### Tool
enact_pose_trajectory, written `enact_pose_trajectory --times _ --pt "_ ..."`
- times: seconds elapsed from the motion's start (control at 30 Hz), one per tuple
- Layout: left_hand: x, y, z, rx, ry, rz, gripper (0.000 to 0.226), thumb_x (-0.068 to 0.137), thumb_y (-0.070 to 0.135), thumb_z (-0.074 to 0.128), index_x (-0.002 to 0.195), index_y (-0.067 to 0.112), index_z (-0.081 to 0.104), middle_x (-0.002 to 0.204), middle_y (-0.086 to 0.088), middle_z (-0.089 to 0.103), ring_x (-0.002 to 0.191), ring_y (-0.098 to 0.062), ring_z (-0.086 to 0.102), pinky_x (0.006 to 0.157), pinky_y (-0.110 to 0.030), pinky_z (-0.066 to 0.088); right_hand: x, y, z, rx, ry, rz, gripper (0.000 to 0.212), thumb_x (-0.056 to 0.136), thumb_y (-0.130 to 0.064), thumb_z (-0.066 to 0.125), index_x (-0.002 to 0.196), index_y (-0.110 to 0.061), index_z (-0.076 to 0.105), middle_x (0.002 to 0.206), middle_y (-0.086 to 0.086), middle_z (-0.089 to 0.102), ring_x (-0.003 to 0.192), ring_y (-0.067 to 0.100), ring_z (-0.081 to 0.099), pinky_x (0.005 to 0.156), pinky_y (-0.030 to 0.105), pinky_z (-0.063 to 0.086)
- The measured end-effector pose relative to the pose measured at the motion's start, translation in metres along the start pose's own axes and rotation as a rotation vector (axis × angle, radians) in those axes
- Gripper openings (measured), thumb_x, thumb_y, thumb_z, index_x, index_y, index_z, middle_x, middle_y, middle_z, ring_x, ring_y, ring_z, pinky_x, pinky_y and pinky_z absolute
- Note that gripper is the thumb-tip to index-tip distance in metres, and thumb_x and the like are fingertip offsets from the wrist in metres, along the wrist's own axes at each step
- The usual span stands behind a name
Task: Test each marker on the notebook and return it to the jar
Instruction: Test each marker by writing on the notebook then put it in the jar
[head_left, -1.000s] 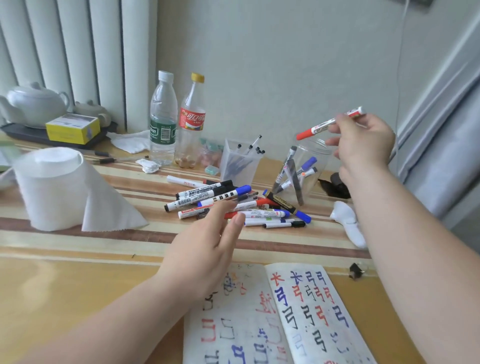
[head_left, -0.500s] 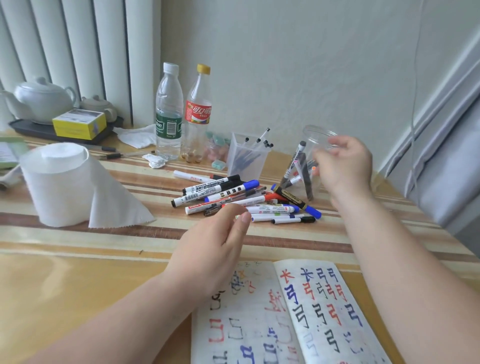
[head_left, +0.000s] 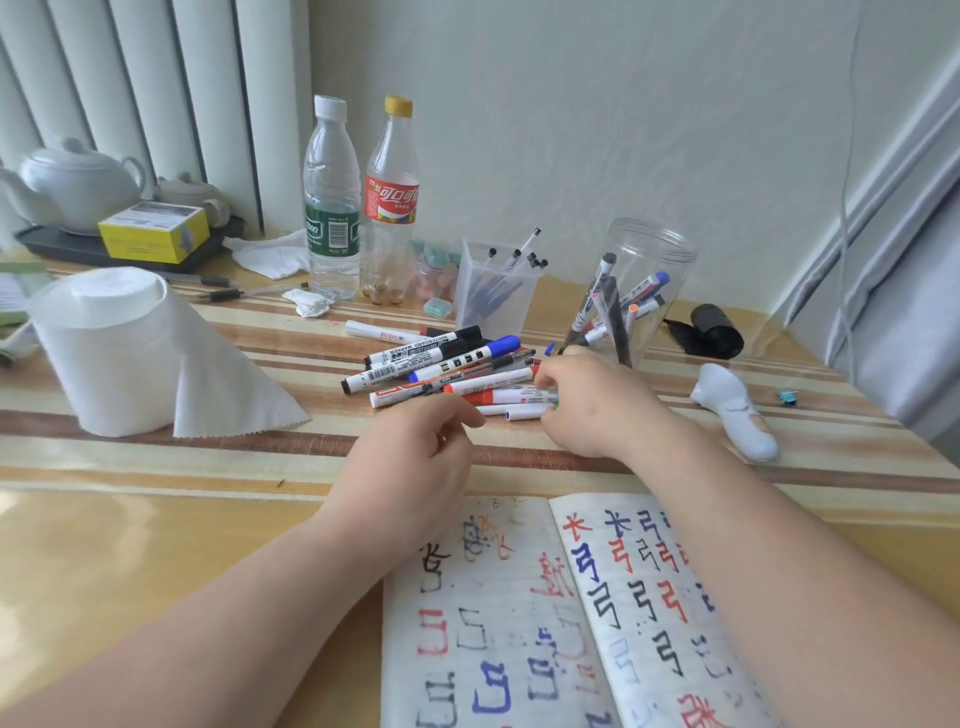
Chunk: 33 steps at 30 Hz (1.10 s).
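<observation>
A clear plastic jar (head_left: 655, 244) stands at the back right of the table with several markers (head_left: 643, 289) leaning inside it. To its left lies a loose pile of markers (head_left: 441, 364) with black, blue and red caps. My right hand (head_left: 592, 410) rests on the right end of that pile, its fingers curled down over the marker ends; whether it grips one is hidden. My left hand (head_left: 415, 457) hovers just in front of the pile, fingers loosely curled, holding nothing. The open notebook (head_left: 519, 649), covered in red, blue and black marks, lies near me under my forearms.
A paper roll (head_left: 114, 353) stands at the left. Two bottles (head_left: 332, 208) and a square pen holder (head_left: 493, 296) are behind the pile. A white object (head_left: 737, 410) and a black one (head_left: 714, 325) lie right of the jar. A teapot (head_left: 78, 182) sits far left.
My right hand held a red-capped marker above the jar, went down to the jar's mouth, and now lies empty of that marker on the pile. The left hand barely shifted.
</observation>
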<state>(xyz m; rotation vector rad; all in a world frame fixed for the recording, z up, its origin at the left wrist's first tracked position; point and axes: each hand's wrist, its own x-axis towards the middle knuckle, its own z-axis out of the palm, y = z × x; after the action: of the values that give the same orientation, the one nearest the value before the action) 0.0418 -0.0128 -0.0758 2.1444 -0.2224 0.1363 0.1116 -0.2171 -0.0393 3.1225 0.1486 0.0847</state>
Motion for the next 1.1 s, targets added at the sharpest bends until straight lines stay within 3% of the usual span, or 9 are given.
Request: enact_pose_trajectory --times 0.1,0.23,0.37,0.47,0.6,0.67,0.83,1.0,1.1 --pt "0.0 0.001 -0.001 -0.048 0.089 0.047 0.022 0.099 0.024 0.05 0.097 0.034 0.07 0.076 0.016 0.067 0.07 -0.002 0.059 0.06 -0.027 0.044 0.003 -0.003 -0.006 -0.045 -0.076 0.059 0.015 0.085 -0.03 0.061 0.099 -0.027 0.063 0.098 -0.006 0.06 0.087 0.017 0.058 0.061 0.031 0.042" --pt "0.001 0.001 -0.003 -0.076 0.14 0.09 0.021 0.101 0.033 0.053 0.085 0.027 0.065 0.074 0.008 0.065 0.068 -0.018 0.06 0.064 -0.042 0.053 -0.005 -0.004 -0.019 -0.085 -0.096 0.03 0.006 0.082 -0.028 0.065 0.085 -0.026 0.06 0.088 -0.002 0.063 0.076 0.017 0.059 0.06 0.032 0.049" --pt "-0.002 0.002 -0.004 -0.061 0.147 0.148 0.016 0.099 0.031 0.057 0.086 0.032 0.066 0.074 0.018 0.064 0.062 -0.016 0.058 0.06 -0.034 0.048 -0.027 0.004 -0.037 -0.111 -0.108 0.047 0.01 0.078 -0.031 0.072 0.08 -0.026 0.063 0.082 -0.001 0.065 0.073 0.019 0.062 0.062 0.035 0.055" --pt "-0.004 0.002 -0.004 -0.061 0.122 0.21 0.008 0.099 0.033 0.06 0.097 0.033 0.068 0.069 0.014 0.06 0.061 -0.013 0.056 0.059 -0.031 0.044 -0.048 0.016 -0.043 0.174 -0.155 0.091 0.016 0.069 -0.031 0.076 0.07 -0.021 0.063 0.064 -0.006 0.066 0.06 0.016 0.06 0.055 0.032 0.048" --pt "-0.009 0.007 -0.003 -0.122 0.079 0.255 0.018 0.099 0.036 0.062 0.113 0.026 0.06 0.068 0.009 0.058 0.06 -0.01 0.054 0.058 -0.023 0.039 -0.075 0.012 -0.029 1.136 -0.423 0.085 0.009 0.069 -0.016 0.071 0.066 -0.015 0.063 0.057 0.012 0.057 0.042 0.02 0.05 0.036 0.021 0.028" --pt "-0.011 0.009 -0.003 -0.152 0.039 0.276 0.02 0.098 0.036 0.063 0.112 0.025 0.056 0.07 0.008 0.059 0.06 -0.011 0.054 0.057 -0.024 0.041 -0.082 0.007 -0.016 1.387 -0.457 0.079 0.004 0.072 -0.012 0.068 0.071 -0.012 0.064 0.059 0.018 0.057 0.039 0.022 0.051 0.033 0.018 0.02" --pt "-0.013 0.009 -0.002 -0.156 -0.013 0.312 0.025 0.097 0.037 0.064 0.119 0.028 0.057 0.094 0.015 0.063 0.079 -0.012 0.06 0.065 -0.024 0.048 -0.086 -0.004 0.007 1.609 -0.468 0.029 0.007 0.075 -0.017 0.063 0.069 -0.014 0.06 0.061 0.013 0.049 0.047 0.022 0.044 0.04 0.025 0.027" --pt "-0.011 0.005 -0.004 -0.022 -0.094 0.498 0.074 0.092 0.003 0.07 0.153 0.033 0.039 0.136 0.011 0.051 0.106 -0.017 0.06 0.07 -0.019 0.052 -0.09 0.011 0.005 1.423 -0.714 -0.216 0.019 0.086 -0.026 0.061 0.075 -0.012 0.053 0.057 0.013 0.046 0.036 0.017 0.036 0.035 0.019 0.03" --pt "-0.008 0.004 0.001 -0.018 -0.127 0.544 0.048 0.093 0.013 0.075 0.137 0.024 0.059 0.12 0.008 0.063 0.096 -0.017 0.064 0.071 -0.024 0.052 -0.092 0.016 0.005 1.418 -0.791 -0.259 0.024 0.087 -0.027 0.065 0.09 -0.005 0.056 0.055 0.011 0.044 0.034 0.013 0.032 0.035 0.017 0.027"
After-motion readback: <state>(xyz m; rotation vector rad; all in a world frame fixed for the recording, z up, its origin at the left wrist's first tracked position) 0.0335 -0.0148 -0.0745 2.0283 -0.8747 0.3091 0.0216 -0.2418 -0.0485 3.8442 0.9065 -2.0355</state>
